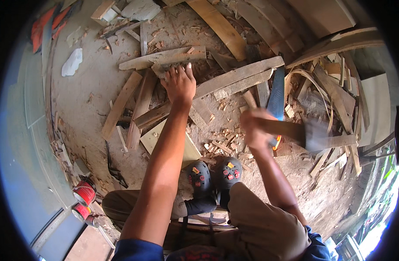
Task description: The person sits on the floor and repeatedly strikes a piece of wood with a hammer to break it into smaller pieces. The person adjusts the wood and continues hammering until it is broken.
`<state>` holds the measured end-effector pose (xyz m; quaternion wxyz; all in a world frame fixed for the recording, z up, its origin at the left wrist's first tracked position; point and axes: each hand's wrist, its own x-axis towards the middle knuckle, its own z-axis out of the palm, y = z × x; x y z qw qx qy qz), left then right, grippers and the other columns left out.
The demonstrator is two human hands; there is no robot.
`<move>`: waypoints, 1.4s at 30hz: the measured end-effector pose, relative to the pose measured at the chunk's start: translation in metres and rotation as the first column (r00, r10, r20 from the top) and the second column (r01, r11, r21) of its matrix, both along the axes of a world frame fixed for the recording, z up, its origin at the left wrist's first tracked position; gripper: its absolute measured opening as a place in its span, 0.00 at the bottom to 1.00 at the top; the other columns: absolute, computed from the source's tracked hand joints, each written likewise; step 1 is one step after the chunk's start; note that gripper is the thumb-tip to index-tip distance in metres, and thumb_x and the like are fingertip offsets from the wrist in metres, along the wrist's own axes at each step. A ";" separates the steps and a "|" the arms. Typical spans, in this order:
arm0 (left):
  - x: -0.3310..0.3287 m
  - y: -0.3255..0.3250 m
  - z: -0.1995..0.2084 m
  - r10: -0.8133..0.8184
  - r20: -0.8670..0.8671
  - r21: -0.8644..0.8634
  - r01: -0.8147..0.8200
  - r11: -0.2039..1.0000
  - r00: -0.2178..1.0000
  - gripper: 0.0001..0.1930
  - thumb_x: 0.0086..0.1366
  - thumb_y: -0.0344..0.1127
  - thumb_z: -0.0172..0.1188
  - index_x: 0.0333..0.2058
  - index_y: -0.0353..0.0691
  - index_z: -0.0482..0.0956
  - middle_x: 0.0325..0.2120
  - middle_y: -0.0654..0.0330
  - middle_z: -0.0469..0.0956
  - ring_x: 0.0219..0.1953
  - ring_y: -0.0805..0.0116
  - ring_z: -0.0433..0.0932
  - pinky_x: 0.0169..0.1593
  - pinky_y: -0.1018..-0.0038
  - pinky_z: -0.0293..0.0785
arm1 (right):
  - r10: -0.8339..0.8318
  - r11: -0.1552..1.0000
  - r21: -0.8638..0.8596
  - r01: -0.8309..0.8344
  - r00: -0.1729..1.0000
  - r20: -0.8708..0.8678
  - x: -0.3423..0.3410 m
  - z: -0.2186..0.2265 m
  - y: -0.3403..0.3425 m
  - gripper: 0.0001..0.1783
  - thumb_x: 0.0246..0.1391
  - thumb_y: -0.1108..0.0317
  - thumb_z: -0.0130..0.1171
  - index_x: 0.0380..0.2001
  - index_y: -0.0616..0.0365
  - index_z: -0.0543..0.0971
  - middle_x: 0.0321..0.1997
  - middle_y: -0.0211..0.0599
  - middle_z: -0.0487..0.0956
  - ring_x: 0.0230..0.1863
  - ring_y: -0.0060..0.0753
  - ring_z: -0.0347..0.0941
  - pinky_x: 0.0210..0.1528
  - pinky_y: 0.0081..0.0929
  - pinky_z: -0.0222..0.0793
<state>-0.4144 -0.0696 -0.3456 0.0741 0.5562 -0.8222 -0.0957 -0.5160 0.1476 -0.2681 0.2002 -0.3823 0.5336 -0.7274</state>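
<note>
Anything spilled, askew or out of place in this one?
Mostly clutter: wood chips litter the floor before the person's shoes, and planks lie at odd angles. The oddity is a blue saw-like blade lying among them, partly behind the blurred wooden-handled tool in the right hand, seemingly an awkward spot.

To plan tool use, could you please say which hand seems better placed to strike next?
Likely the right hand: it grips the wooden-handled tool; the left hand, without a tool, is over planks.
</note>
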 end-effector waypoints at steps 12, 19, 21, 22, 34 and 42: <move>0.010 -0.013 -0.024 0.022 -0.030 -0.157 -0.027 0.987 0.999 0.25 0.77 0.53 0.39 0.47 0.38 0.78 0.49 0.50 0.77 0.57 0.49 0.72 0.60 0.45 0.63 | 0.154 0.921 0.386 -0.056 0.961 -0.228 0.018 0.066 -0.002 0.04 0.58 0.74 0.56 0.29 0.60 0.78 0.19 0.30 0.68 0.19 0.27 0.65 0.22 0.24 0.61; -0.006 0.002 -0.015 -0.009 -0.071 -0.117 0.000 0.993 0.997 0.24 0.77 0.51 0.39 0.43 0.39 0.79 0.47 0.50 0.77 0.54 0.50 0.73 0.59 0.46 0.64 | 0.131 0.651 0.728 0.216 0.912 -0.388 -0.008 -0.095 0.047 0.15 0.55 0.77 0.53 0.47 0.61 0.68 0.29 0.36 0.70 0.29 0.31 0.68 0.31 0.29 0.64; -0.007 0.001 -0.028 0.008 -0.149 -0.164 -0.033 0.986 0.989 0.23 0.77 0.50 0.40 0.42 0.38 0.79 0.46 0.50 0.78 0.53 0.51 0.74 0.57 0.46 0.65 | 0.135 0.484 0.874 0.050 0.982 -0.131 -0.006 -0.138 0.067 0.24 0.54 0.78 0.53 0.55 0.60 0.65 0.35 0.38 0.72 0.35 0.34 0.70 0.36 0.31 0.67; -0.001 0.001 -0.017 -0.053 -0.146 -0.155 0.030 0.987 0.988 0.22 0.76 0.49 0.41 0.42 0.38 0.78 0.45 0.50 0.78 0.52 0.50 0.74 0.56 0.46 0.66 | 0.095 0.572 0.818 -0.052 0.996 -0.003 0.000 -0.125 0.067 0.28 0.53 0.79 0.53 0.59 0.60 0.63 0.38 0.40 0.73 0.38 0.36 0.71 0.39 0.33 0.69; 0.000 -0.007 -0.020 -0.018 -0.093 -0.293 -0.010 0.956 0.995 0.20 0.76 0.47 0.42 0.38 0.39 0.78 0.40 0.50 0.80 0.48 0.50 0.76 0.53 0.47 0.68 | 0.146 0.984 0.082 -0.157 0.981 0.124 -0.002 0.005 0.013 0.07 0.60 0.70 0.50 0.27 0.57 0.72 0.21 0.31 0.71 0.21 0.29 0.64 0.24 0.31 0.61; 0.007 -0.005 -0.019 0.033 -0.088 -0.122 -0.043 0.992 0.996 0.18 0.73 0.46 0.42 0.43 0.38 0.75 0.47 0.51 0.77 0.54 0.51 0.73 0.59 0.49 0.63 | 0.172 0.622 0.734 -0.271 0.963 0.210 0.030 -0.027 0.048 0.15 0.57 0.64 0.62 0.44 0.60 0.76 0.36 0.36 0.77 0.37 0.31 0.73 0.39 0.32 0.71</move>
